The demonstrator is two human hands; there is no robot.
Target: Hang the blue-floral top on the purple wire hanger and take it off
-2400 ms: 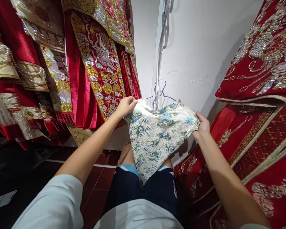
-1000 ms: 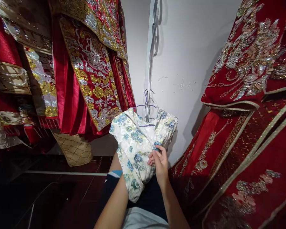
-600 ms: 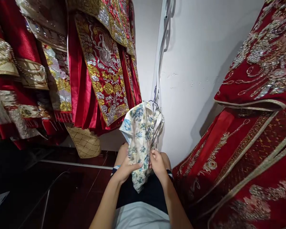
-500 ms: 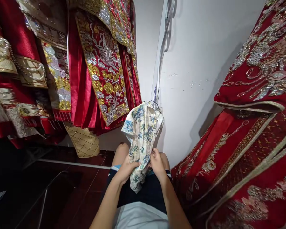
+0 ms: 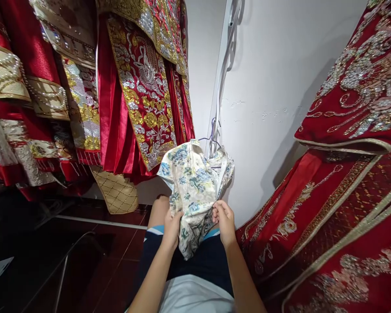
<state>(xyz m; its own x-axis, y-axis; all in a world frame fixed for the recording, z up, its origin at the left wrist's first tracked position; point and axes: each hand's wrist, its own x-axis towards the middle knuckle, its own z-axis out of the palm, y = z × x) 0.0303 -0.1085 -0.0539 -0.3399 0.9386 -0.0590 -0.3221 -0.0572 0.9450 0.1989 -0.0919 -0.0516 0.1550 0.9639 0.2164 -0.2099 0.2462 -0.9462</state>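
Note:
A cream short-sleeved garment (image 5: 195, 178) with blue and green flowers hangs on a thin dark hanger (image 5: 211, 139) in front of me, over my lap. My left hand (image 5: 172, 226) pinches its left side between thumb and fingers. My right hand (image 5: 224, 219) grips its right edge, where an opening shows below the hanger. The cloth spreads between both hands, and its lower end bunches to a point above my dark shorts (image 5: 182, 269).
Red embroidered garments (image 5: 146, 95) with gold and silver work hang at the left. More red beaded garments (image 5: 345, 182) fill the right side. A white wall (image 5: 263, 78) with a vertical strip (image 5: 220, 74) stands ahead. A metal bar (image 5: 101, 222) runs low over dark floor tiles (image 5: 117, 265).
My hands have moved apart, and the floral garment has spread wider between them. More of the hanger shows at its top. My right hand has shifted slightly right.

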